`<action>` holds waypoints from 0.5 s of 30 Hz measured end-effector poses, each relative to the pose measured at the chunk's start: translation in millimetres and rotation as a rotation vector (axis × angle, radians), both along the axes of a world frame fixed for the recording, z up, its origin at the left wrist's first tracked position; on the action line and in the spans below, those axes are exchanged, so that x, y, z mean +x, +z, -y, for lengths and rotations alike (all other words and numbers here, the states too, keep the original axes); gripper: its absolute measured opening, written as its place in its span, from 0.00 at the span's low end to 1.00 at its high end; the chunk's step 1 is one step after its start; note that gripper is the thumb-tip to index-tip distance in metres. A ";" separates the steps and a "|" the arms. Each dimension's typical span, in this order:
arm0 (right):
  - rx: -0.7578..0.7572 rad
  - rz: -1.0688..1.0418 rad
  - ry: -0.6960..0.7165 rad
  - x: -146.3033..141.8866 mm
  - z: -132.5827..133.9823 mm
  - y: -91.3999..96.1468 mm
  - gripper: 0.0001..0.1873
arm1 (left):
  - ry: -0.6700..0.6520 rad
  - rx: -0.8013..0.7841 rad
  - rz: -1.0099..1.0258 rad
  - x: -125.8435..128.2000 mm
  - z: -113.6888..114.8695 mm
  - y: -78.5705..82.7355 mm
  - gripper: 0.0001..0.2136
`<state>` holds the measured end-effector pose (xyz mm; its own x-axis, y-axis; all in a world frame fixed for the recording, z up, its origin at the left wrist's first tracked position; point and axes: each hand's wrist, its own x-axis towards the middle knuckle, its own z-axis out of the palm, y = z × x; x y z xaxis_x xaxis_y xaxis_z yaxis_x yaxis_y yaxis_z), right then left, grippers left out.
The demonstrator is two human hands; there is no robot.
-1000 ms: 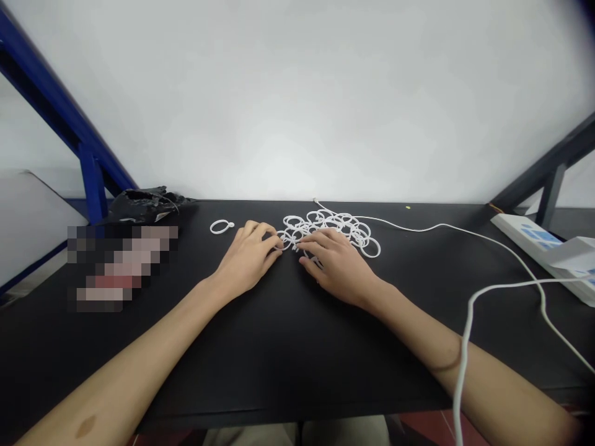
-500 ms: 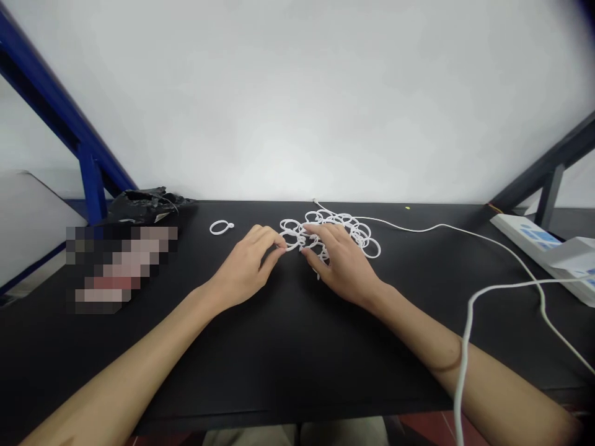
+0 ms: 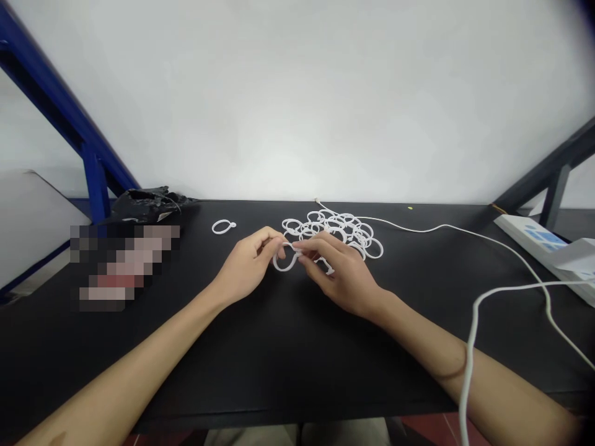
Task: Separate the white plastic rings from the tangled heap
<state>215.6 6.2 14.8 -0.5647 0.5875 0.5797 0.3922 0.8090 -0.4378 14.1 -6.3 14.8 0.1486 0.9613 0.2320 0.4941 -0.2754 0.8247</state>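
A white plastic ring point(image 3: 284, 269) with a small knob-like end is held between both hands. My left hand point(image 3: 248, 263) pinches its left edge between thumb and fingers. On its right side, my right hand point(image 3: 341, 269) closes thumb and fingertips around the end, hiding most of that part. Right behind my hands lies a tangled pile of similar white rings point(image 3: 346, 223), partly covered by my right hand. One single white ring point(image 3: 224, 227) rests apart on the black table point(image 3: 279, 347), to the left of the pile.
A white cable point(image 3: 439, 227) runs from behind the pile to the right, and another stretch crosses over my right forearm. A white power strip point(image 3: 543, 248) lies at the right edge. Crumpled black plastic point(image 3: 149, 203) and a pixelated area are at left, beside a blue metal frame point(image 3: 95, 179).
Both hands have brought one ring nearer, off the front of the pile. My right thumb and fingers, apart before, are now closed on its end.
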 end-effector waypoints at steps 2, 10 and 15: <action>0.004 -0.021 0.009 -1.4 1.8 0.8 0.10 | -0.010 0.003 -0.058 1.2 1.0 0.1 0.14; 0.006 -0.088 -0.104 -1.7 1.1 2.2 0.10 | -0.108 0.246 -0.277 5.6 8.9 0.1 0.18; -0.037 -0.083 -0.093 -2.5 0.2 0.7 0.10 | -0.131 0.325 -0.371 4.1 6.8 -4.3 0.16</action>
